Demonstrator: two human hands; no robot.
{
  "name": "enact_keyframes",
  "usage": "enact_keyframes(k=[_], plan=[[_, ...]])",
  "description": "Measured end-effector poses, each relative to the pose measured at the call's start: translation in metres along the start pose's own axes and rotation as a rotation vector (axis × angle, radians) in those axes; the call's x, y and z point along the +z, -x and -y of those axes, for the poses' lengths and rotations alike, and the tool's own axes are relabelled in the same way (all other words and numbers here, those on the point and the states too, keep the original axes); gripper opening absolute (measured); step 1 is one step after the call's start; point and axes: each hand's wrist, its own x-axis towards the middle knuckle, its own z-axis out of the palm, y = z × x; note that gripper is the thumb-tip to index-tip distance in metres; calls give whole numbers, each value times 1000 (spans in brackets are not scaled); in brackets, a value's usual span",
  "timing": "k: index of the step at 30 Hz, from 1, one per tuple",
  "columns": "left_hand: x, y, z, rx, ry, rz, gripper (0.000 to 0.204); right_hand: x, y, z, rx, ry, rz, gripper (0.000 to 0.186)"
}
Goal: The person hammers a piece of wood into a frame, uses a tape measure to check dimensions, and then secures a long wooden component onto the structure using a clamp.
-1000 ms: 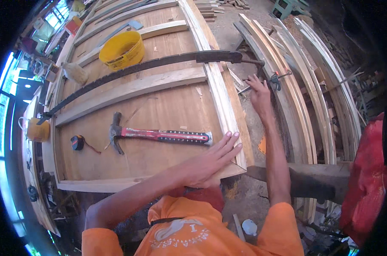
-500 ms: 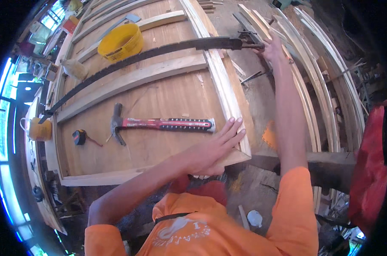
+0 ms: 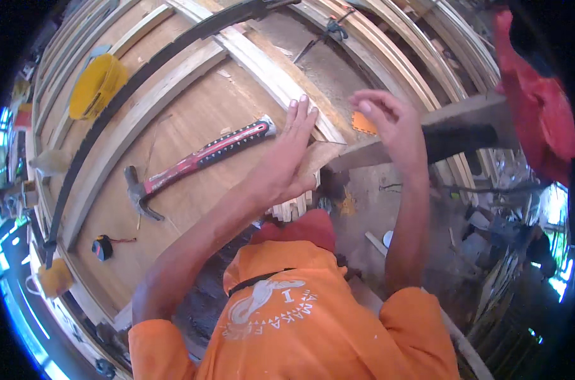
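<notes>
My left hand [image 3: 281, 158] lies open, fingers stretched flat, on the near right corner of a wooden frame [image 3: 271, 76] with plywood backing. Loosely curled in the air, my right hand [image 3: 394, 130] shows thumb and fingers apart with nothing visible in it. An orange piece with a toothed edge [image 3: 363, 123] shows just beside its fingers. Left of my left hand, a claw hammer [image 3: 205, 152] with a red and black handle rests on the plywood. A long dark notched metal bar [image 3: 120, 98] spans the frame beyond it.
A small black tape measure [image 3: 102, 247] and a yellow tub [image 3: 99, 87] sit on the panel. At the left edge stands a yellow pail [image 3: 55, 277]. Long timber strips [image 3: 389, 47] lie far right, with a dark clamp-like tool [image 3: 337, 26] on them. A red cloth-like sheet [image 3: 541, 107] hangs right.
My right hand has left the end of the metal bar and come back nearer to me. My left hand stays on the frame corner. The view has turned rightward.
</notes>
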Motion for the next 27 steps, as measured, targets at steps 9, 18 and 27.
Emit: enact_keyframes(k=[9, 18, 27], plan=[[0, 3, 11, 26, -13, 33, 117, 24, 29, 9, -148, 408, -59, 28], [3, 5, 21, 100, 70, 55, 109, 40, -16, 79, -441, 204, 106, 25], [-5, 35, 4, 67, -53, -81, 72, 237, -13, 177, -647, 311, 935, 24]])
